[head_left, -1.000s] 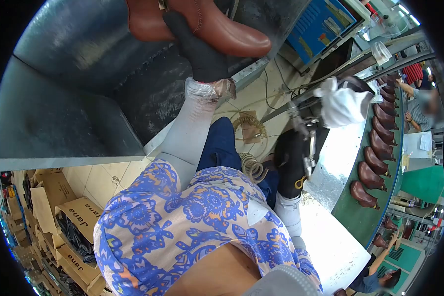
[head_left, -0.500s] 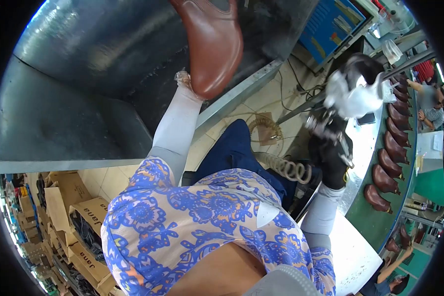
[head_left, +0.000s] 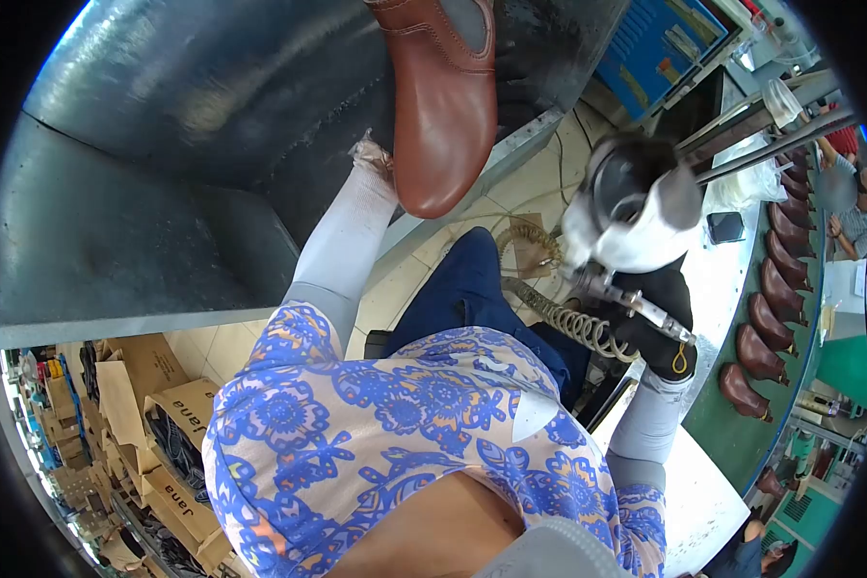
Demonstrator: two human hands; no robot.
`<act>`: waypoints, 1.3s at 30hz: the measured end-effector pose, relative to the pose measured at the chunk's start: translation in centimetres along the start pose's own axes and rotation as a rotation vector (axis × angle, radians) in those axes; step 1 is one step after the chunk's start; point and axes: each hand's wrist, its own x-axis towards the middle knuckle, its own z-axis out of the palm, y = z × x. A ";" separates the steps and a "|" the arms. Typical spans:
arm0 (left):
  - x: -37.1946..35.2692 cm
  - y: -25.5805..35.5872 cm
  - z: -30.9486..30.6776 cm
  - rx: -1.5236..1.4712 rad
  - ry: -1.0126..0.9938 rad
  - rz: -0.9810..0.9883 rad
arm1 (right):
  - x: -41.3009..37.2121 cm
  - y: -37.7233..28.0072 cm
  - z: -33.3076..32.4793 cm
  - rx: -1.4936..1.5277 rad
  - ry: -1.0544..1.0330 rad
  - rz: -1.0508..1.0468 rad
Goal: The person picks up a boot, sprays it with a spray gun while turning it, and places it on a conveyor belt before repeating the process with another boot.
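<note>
A brown leather ankle boot (head_left: pixel 445 125) hangs toe down at the upper centre, its top cut off by the frame edge. My left hand (head_left: pixel 373 154), in a thin stained covering, holds it from behind; the boot hides most of the fingers. On the right, my right hand (head_left: pixel 657 313) wears a black glove and grips a metal spray gun (head_left: pixel 636 306). The gun's white and dark cup (head_left: pixel 631 212) is blurred by motion. Between gun and boot there is a gap.
A dark metal booth (head_left: pixel 135 212) stands behind the boot. A coiled air hose (head_left: pixel 578 328) runs near my right hand. Several brown boots (head_left: pixel 761 352) line a green conveyor (head_left: pixel 718 438). Cardboard boxes (head_left: pixel 178 501) are at lower left; other people are at far right.
The boot has shifted down and to the right, showing more of its upper. My right hand has brought the spray gun left, nearer the boot, and its cup has turned.
</note>
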 end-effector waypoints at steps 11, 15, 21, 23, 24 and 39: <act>2.2 2.9 0.3 0.354 0.108 0.103 | 2.0 -2.5 1.7 -0.063 0.151 0.427; 2.9 3.7 0.5 0.279 0.053 0.119 | 3.2 -3.2 2.4 0.149 0.336 0.466; 3.0 4.3 1.0 0.154 0.066 0.108 | 3.8 -3.3 1.6 -0.099 0.149 0.392; 3.1 4.0 1.1 0.216 0.142 0.164 | 3.9 -3.7 1.7 -0.020 0.202 0.440; 3.0 4.1 1.1 0.125 0.039 0.116 | 3.6 -3.5 1.9 -0.070 0.196 0.429; 2.9 3.2 0.8 -0.014 0.019 0.089 | 2.1 -4.1 2.5 -0.047 0.131 0.326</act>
